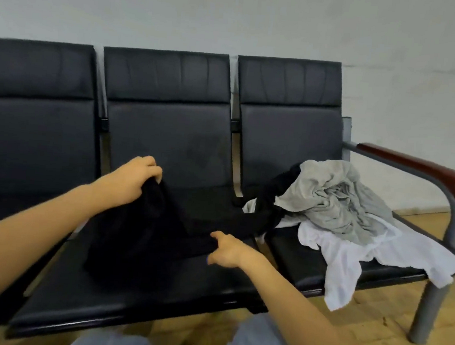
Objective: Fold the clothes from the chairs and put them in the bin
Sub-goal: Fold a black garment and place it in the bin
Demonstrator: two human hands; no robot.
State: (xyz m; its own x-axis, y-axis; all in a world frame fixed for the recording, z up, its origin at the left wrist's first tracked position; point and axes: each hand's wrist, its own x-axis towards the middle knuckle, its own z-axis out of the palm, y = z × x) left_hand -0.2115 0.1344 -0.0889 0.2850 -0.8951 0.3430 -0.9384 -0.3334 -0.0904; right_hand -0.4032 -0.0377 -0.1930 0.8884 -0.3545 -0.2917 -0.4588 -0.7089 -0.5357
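The black garment (pixel 145 236) lies over the middle seat (pixel 156 297) of the row of chairs, at centre-left of the frame, one corner raised and the rest draped down onto the cushion. The left hand (pixel 136 177), above it and left of centre, is clenched on that raised corner, fingers curled round a bunch of cloth, seemingly to lift an edge clear so the piece can be spread or doubled over. The right hand (pixel 228 250), lower and near the frame's centre, pinches the garment's near right edge against the seat, probably to anchor it while the other side is drawn up. The seat appears to serve as the folding surface, which would explain why the cloth is kept on it and not held in the air. To the right, on the end seat (pixel 296 248), the remaining clothes wait in a heap: a grey garment (pixel 336 197) on top, a white garment (pixel 356 253) beneath it spilling over the front edge, and some dark cloth (pixel 270 200) at the heap's left side. A wooden armrest (pixel 422 167) closes the row at right. No bin is in view.
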